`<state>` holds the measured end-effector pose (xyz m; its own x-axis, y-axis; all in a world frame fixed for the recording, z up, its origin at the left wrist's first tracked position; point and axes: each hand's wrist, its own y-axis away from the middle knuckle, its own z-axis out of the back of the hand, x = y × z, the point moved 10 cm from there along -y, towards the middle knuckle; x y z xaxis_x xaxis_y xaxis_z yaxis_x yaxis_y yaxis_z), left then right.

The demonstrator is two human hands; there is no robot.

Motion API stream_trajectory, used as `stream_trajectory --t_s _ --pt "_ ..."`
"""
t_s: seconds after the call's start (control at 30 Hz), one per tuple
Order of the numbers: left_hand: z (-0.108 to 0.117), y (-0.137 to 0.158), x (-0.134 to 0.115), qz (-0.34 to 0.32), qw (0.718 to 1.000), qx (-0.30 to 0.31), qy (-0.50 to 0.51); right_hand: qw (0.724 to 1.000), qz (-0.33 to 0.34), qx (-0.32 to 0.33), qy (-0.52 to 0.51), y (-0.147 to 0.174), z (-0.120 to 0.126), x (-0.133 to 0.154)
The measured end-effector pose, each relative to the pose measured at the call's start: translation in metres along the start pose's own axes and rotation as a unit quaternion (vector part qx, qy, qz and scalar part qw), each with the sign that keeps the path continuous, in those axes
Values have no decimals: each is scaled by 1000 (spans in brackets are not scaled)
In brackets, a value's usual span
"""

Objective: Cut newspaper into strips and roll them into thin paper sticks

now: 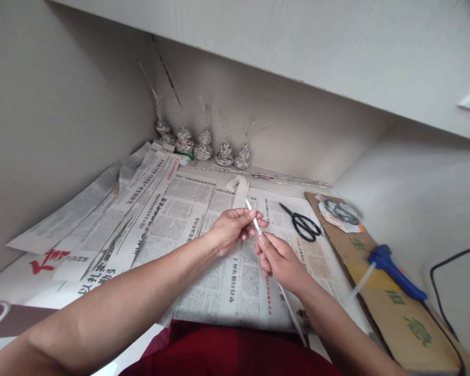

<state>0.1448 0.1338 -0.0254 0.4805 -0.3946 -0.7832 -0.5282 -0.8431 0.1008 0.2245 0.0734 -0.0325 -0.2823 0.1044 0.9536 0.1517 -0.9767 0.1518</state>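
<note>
A thin white rolled paper stick (295, 316) slants across in front of me, between both hands. My left hand (235, 228) pinches it close to its pointed upper end, thumb and fingers closed. Just below, my right hand (279, 257) grips the same stick, and its lower part trails down towards my lap. Newspaper sheets (215, 284) cover the surface under my hands. A curled strip of paper (241, 190) lies just beyond my left hand. To the right of my hands rest black-handled scissors (306, 227).
Several woven paper gourd shapes (203, 146) stand along the back wall, with long paper sticks (274, 177) in front. Cut newspaper strips (141, 203) are piled at left. A blue glue gun (399, 274) with its cord lies on cardboard (399, 334) at right. A slanted white panel (278, 42) hangs overhead.
</note>
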Motion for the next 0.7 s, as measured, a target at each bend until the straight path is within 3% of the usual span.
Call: stream_trajectory --t_s 0.13,0.33,0.47,0.53,0.63,0.7 --pt "2 0 1 -4 1000 -3 -25 996 -28 24 -76 3 -7 -6" --pt "-6 2 5 8 999 45 -23 983 -48 41 -173 7 -11 -6" --pt "-8 4 6 16 999 50 -6 946 -72 143 -282 13 -29 -3" --pt "-8 4 8 27 999 45 2 959 -69 136 -237 14 -27 -4" --pt "-7 3 13 44 998 35 -4 1000 1 5 3 11 1 3" --pt "-4 2 16 49 998 23 -10 985 61 -78 142 12 14 16"
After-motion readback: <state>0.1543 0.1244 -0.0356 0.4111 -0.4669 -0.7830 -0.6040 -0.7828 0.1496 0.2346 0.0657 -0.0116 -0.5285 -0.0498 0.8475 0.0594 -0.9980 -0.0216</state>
